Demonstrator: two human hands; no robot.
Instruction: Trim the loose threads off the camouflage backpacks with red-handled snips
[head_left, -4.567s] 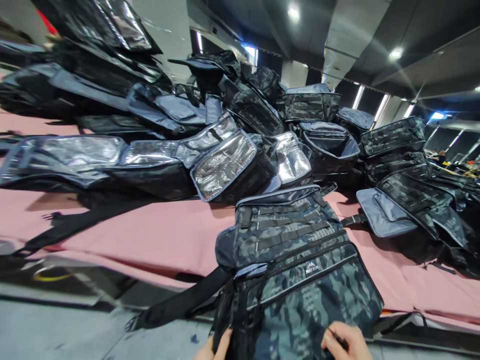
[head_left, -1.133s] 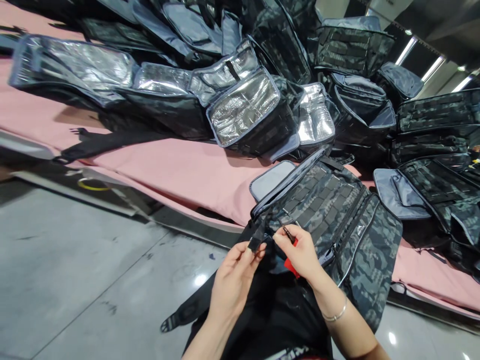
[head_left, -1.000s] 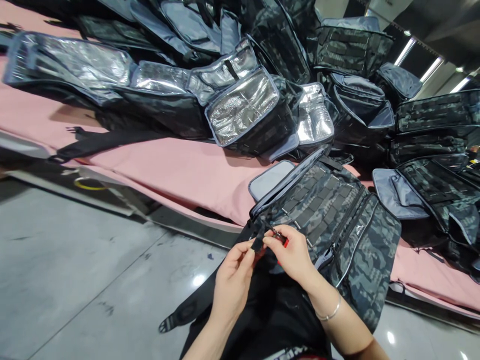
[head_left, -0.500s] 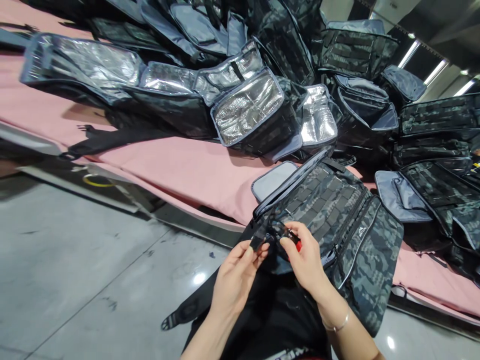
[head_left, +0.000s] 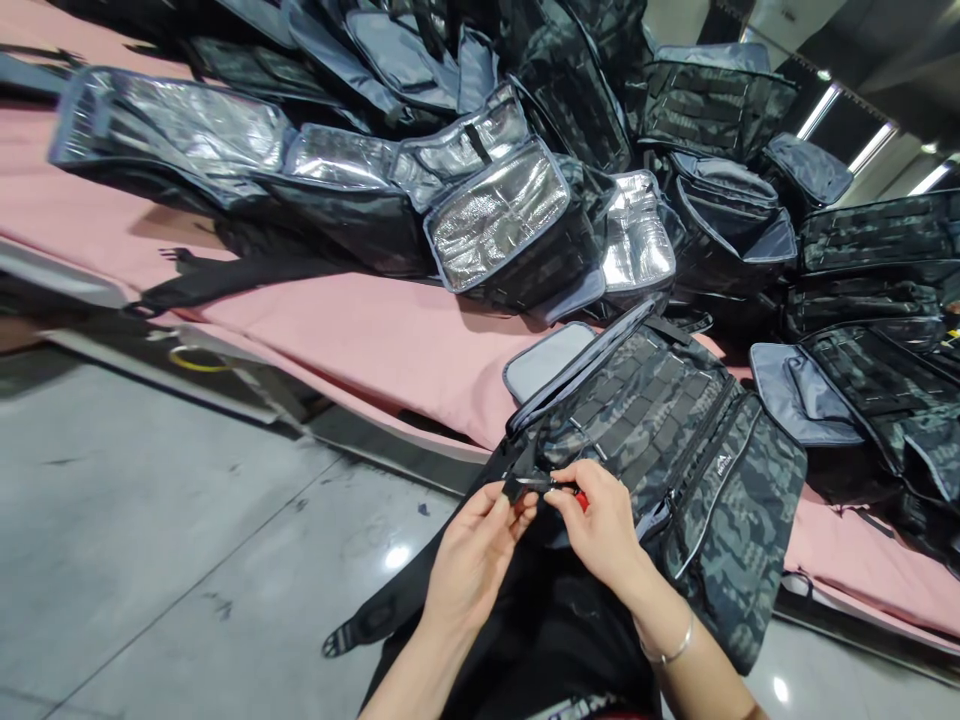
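Observation:
A camouflage backpack (head_left: 637, 410) leans on the pink-covered table edge before me, tilted, with its top open. My left hand (head_left: 480, 535) pinches a short black strap end (head_left: 513, 488) beside the pack's lower left corner. In my right hand (head_left: 600, 515) is a pair of small snips (head_left: 580, 499) with a red part at the grip. Their thin pointed blade reaches toward the strap end and seems to meet it; the fingers cover most of the handle. Under the left hand, a wide black shoulder strap (head_left: 390, 600) hangs down over the floor.
Several open bags with silver lining (head_left: 499, 215) crowd the pink table cover (head_left: 360, 330). More camouflage bags (head_left: 877, 390) stand to the right and behind. The grey floor (head_left: 187, 530) lies at the lower left, below the table's edge.
My right hand has shifted left and slightly down, bringing the snips' blade to the strap end. The left hand keeps its pinch almost in the same place.

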